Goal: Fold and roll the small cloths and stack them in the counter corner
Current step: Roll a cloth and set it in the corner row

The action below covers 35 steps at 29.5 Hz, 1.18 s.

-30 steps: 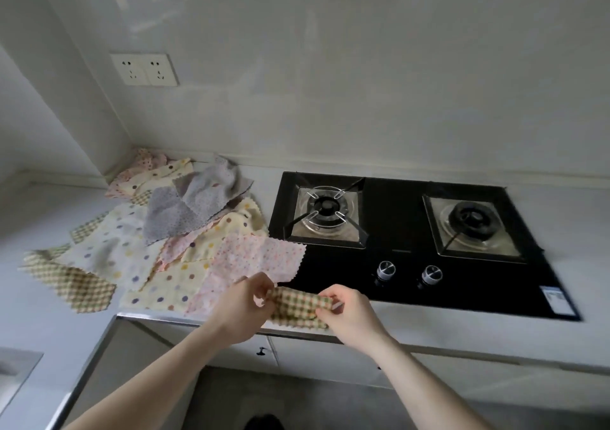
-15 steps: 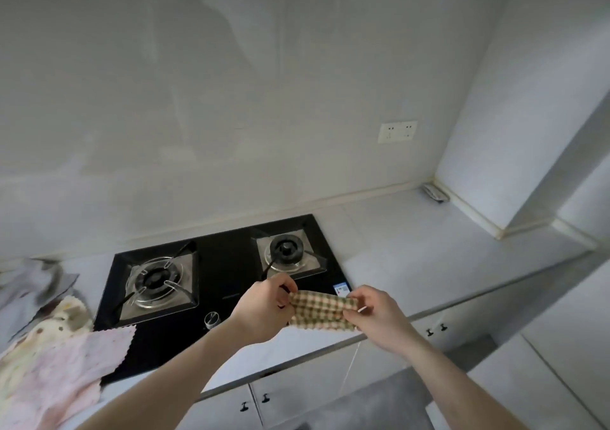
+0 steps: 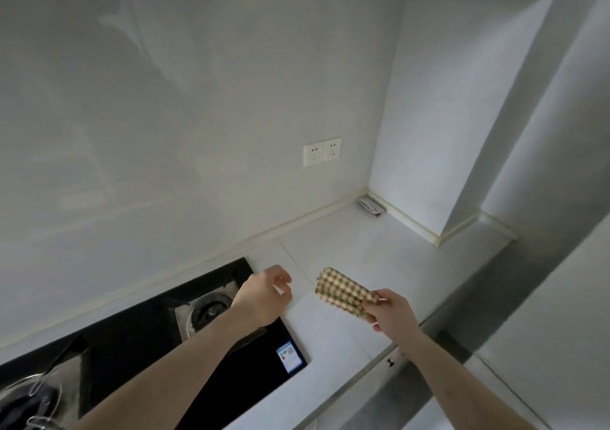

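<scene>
My right hand grips one end of a rolled green-and-cream checked cloth, which sticks up and to the left above the white counter. My left hand hovers over the right edge of the stove, fingers loosely curled and holding nothing, a short gap from the roll. In the far counter corner lies a small rolled cloth with pale stripes. The heap of loose cloths is out of view.
A black gas stove with a burner fills the lower left. A double wall socket sits above the counter. A white wall column juts out at the right, and cabinet fronts run below the counter edge.
My view has swung right, from the cloth heap to the counter corner. My left hand let go of the checked roll, and my right hand alone carries it toward the corner.
</scene>
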{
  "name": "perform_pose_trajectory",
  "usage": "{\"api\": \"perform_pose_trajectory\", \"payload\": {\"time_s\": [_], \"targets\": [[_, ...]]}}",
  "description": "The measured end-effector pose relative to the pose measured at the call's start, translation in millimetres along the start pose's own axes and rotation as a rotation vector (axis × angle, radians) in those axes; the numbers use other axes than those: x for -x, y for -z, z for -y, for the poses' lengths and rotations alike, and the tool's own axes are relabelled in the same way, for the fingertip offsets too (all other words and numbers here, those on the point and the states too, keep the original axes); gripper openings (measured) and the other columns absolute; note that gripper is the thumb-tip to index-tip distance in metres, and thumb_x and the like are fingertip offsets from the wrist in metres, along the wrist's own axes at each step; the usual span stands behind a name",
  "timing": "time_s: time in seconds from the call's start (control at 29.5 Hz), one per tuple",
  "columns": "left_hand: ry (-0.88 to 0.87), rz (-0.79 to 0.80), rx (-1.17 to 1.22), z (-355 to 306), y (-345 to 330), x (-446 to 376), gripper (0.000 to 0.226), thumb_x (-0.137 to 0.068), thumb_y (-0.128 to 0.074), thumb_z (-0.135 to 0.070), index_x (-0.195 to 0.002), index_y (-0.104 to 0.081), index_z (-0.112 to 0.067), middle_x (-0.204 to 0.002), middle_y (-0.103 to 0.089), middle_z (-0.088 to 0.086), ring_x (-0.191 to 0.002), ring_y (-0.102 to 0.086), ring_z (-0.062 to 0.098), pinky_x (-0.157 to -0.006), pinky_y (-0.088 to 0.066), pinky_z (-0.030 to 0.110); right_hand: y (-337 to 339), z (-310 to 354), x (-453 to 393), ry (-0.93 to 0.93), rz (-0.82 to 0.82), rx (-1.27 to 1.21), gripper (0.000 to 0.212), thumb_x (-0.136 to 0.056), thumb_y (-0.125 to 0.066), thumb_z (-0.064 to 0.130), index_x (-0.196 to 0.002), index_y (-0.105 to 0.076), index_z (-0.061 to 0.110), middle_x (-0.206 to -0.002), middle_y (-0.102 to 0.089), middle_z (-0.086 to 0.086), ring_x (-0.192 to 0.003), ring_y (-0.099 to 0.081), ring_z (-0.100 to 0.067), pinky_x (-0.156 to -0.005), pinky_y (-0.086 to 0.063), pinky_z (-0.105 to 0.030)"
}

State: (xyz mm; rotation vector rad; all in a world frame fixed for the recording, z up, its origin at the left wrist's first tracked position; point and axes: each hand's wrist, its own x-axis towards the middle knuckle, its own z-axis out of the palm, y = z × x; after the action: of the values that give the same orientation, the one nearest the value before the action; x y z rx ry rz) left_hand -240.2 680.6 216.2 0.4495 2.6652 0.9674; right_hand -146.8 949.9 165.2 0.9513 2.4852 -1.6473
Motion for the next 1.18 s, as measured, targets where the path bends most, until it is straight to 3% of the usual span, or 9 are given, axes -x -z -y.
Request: {"api": "perform_pose_trajectory", "payload": {"time_s": [0.14,0.3,0.58,0.71,0.85,0.91,1.02,1.08,1.18], "targets": [[-0.022,0.098,-0.06,-8.7,-6.9,-46.6,0.023,-0.09,-0.064,-0.028,-0.113,-0.063,-0.034,-0.103,-0.066,-0.023,-0.091,-0.067,0.002,-0.086,-0.059,0.031,17.3,-6.1,-55.4,-0.191,-0.071,-0.213,0.014,-0.095,-0.068,0.008,-0.108,-0.065,0.007,-0.082,-0.072,-0.011,-0.07,-0.067,-0.02,-0.061,-0.054,-0.027],[0.007,0.132,-0.077,-8.8,-18.8,-99.5,0.021,-0.093,-0.066,-0.031,-0.113,-0.063,-0.034,-0.107,-0.063,-0.024,-0.09,-0.066,0.001,-0.086,-0.056,0.025,33.4,-2.4,-137.1,-0.407,-0.099,-0.581,0.004,-0.098,-0.061,0.002,-0.101,-0.061,-0.002,-0.098,-0.065,-0.018,-0.079,-0.062,-0.024,-0.082,-0.057,-0.036],[0.132,0.108,-0.095,-40.6,-64.3,-205.5,0.018,-0.095,-0.066,-0.032,-0.112,-0.062,-0.035,-0.108,-0.062,-0.021,-0.099,-0.061,0.002,-0.094,-0.053,0.027,64.0,-26.6,-307.7,-0.616,-0.214,-0.586,0.009,-0.093,-0.064,-0.004,-0.085,-0.059,-0.006,-0.067,-0.057,-0.015,-0.055,-0.052,-0.02,-0.031,-0.041,-0.019],[0.171,0.089,-0.115,-51.8,-81.0,-248.2,0.019,-0.094,-0.066,-0.034,-0.113,-0.062,-0.035,-0.109,-0.062,-0.019,-0.101,-0.061,0.004,-0.095,-0.052,0.027,80.3,-54.0,-389.4,-0.725,-0.328,-0.721,0.026,-0.097,-0.056,-0.006,-0.123,-0.055,-0.011,-0.068,-0.05,-0.015,-0.052,-0.049,-0.021,-0.018,-0.032,-0.021],[0.193,0.077,-0.119,-56.8,-85.9,-270.9,0.02,-0.093,-0.066,-0.035,-0.112,-0.061,-0.038,-0.109,-0.063,-0.02,-0.102,-0.061,0.003,-0.096,-0.052,0.029,90.6,-56.8,-430.5,-0.641,-0.324,-0.755,0.01,-0.097,-0.055,-0.002,-0.106,-0.053,0.001,-0.076,-0.053,-0.01,-0.049,-0.061,-0.022,-0.029,-0.042,-0.016],[0.211,0.07,-0.112,-58.4,-84.8,-276.4,0.018,-0.093,-0.067,-0.035,-0.109,-0.059,-0.04,-0.107,-0.062,-0.022,-0.101,-0.061,0.001,-0.095,-0.052,0.027,92.8,-47.6,-446.2,-0.656,-0.441,-0.861,0.02,-0.1,-0.052,-0.002,-0.119,-0.05,0.002,-0.078,-0.052,-0.013,-0.055,-0.052,-0.023,-0.03,-0.042,-0.016],[0.233,0.057,-0.124,-56.5,-82.2,-286.8,0.018,-0.093,-0.068,-0.034,-0.105,-0.058,-0.042,-0.105,-0.063,-0.023,-0.1,-0.061,0.001,-0.095,-0.052,0.026,95.0,-46.3,-467.1,-0.65,-0.434,-0.858,0.039,-0.096,-0.062,-0.002,-0.132,-0.049,-0.002,-0.105,-0.057,-0.018,-0.065,-0.054,-0.021,-0.043,-0.055,-0.022],[0.248,0.053,-0.126,-56.8,-80.8,-293.0,0.018,-0.093,-0.068,-0.033,-0.105,-0.058,-0.041,-0.106,-0.064,-0.021,-0.099,-0.062,0.001,-0.096,-0.052,0.028,95.6,-51.1,-478.6,-0.684,-0.411,-0.909,0.039,-0.096,-0.062,0.0,-0.133,-0.049,-0.002,-0.123,-0.058,-0.017,-0.087,-0.066,-0.026,-0.06,-0.061,-0.025],[0.247,0.061,-0.126,-58.3,-84.1,-301.9,0.018,-0.093,-0.068,-0.034,-0.106,-0.058,-0.042,-0.105,-0.064,-0.023,-0.099,-0.061,-0.001,-0.095,-0.052,0.027,93.2,-57.3,-488.0,-0.757,-0.482,-0.861,0.048,-0.095,-0.059,-0.007,-0.141,-0.046,-0.005,-0.142,-0.052,-0.02,-0.116,-0.063,-0.035,-0.088,-0.058,-0.037]]}}
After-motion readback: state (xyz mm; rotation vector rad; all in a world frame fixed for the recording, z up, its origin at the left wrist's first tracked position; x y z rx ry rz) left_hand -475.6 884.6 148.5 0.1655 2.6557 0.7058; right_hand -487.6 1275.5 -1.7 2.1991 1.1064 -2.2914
